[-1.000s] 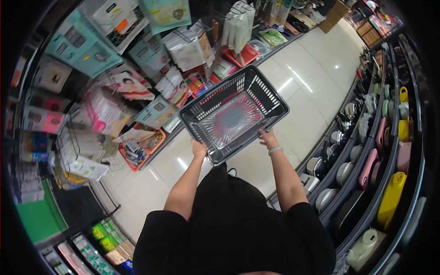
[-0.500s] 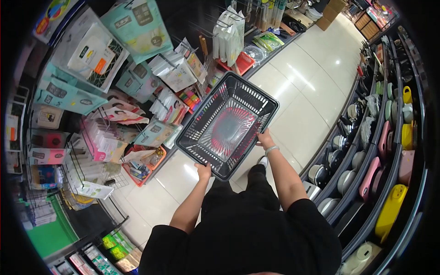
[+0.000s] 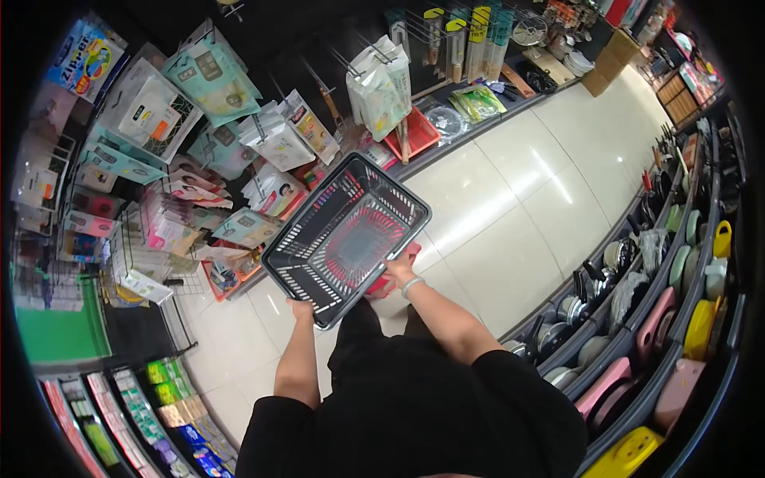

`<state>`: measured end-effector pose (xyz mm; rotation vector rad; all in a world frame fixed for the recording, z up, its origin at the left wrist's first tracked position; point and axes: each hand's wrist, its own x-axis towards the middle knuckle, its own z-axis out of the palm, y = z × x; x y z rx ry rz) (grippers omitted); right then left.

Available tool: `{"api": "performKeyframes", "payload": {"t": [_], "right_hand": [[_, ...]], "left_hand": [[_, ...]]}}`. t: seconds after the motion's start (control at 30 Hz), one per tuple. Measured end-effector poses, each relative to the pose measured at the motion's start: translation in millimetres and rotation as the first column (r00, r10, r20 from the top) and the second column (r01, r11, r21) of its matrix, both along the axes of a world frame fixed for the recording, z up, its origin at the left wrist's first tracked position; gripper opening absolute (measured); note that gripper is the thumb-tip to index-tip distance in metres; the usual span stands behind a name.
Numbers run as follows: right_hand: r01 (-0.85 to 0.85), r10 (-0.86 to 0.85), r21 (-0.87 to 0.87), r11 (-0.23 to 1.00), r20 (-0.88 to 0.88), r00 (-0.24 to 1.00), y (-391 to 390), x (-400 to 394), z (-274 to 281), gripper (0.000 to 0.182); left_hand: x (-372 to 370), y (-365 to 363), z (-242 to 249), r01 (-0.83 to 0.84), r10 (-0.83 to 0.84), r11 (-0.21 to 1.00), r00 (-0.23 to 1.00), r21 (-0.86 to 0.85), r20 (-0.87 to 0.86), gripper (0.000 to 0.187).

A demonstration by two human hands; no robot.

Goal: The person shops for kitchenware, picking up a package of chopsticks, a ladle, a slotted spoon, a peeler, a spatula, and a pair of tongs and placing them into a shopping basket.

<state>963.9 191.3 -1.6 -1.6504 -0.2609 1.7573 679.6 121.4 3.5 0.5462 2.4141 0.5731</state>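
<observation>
A dark plastic shopping basket (image 3: 355, 239) with slotted sides is held out in front of my body, tilted, with its inside facing me and nothing lying in it. My left hand (image 3: 301, 309) grips the rim at the near left corner. On the long near-right side, my right hand (image 3: 396, 273) is closed over the rim, a bracelet on its wrist. A red plastic object (image 3: 410, 256) shows beyond the basket's edge beside my right hand, and red shows through the slots.
Hanging packets (image 3: 378, 88) and a rack of packaged goods stand close on the left. Shelves of pans and pots (image 3: 590, 334) line the right. Tiled floor (image 3: 510, 199) runs between them to cardboard boxes (image 3: 612, 64). Small packaged goods (image 3: 175, 390) fill shelves at lower left.
The basket and both hands have shifted left in view, and the view has turned. The red object now shows past the basket's right side. Both hands keep their grip.
</observation>
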Motion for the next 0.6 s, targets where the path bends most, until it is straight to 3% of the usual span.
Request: {"api": "performKeyframes", "payload": {"t": [0.03,0.13,0.2,0.27,0.33,0.47,0.53,0.6], "right_hand": [[-0.021,0.022,0.024,0.999,-0.017,1.0,2,9,0,0.041],[-0.074,0.074,0.032,0.997,0.007,0.997,14,39,4,0.043],[-0.069,0.065,0.035,0.997,0.088,0.994,20,61,5,0.039],[-0.098,0.094,0.052,0.994,0.076,0.993,27,86,3,0.037],[-0.132,0.127,0.077,0.988,0.071,0.989,29,109,5,0.034],[0.019,-0.033,0.108,0.994,0.129,0.991,36,157,14,0.031],[-0.009,-0.011,0.131,0.991,0.148,0.989,42,186,4,0.041],[0.078,-0.097,0.106,0.991,0.186,0.978,50,212,8,0.042]], "left_hand": [[1,-2,-4,-0.054,0.044,0.991,0.995,0.12,0.085,0.06],[3,6,-23,0.11,-0.111,0.992,0.994,-0.06,-0.003,0.061],[21,14,-26,0.142,-0.141,0.99,0.989,-0.012,0.049,0.063],[58,26,-8,0.099,-0.099,0.995,0.995,-0.014,-0.032,0.063],[72,34,-10,0.151,-0.155,0.986,0.985,0.064,0.072,0.064],[117,59,-8,0.223,-0.232,0.972,0.96,0.074,0.159,0.075],[139,75,-14,0.358,-0.358,0.933,0.926,0.02,0.123,0.082],[169,92,-13,0.464,-0.462,0.886,0.88,0.008,0.107,0.082]]}}
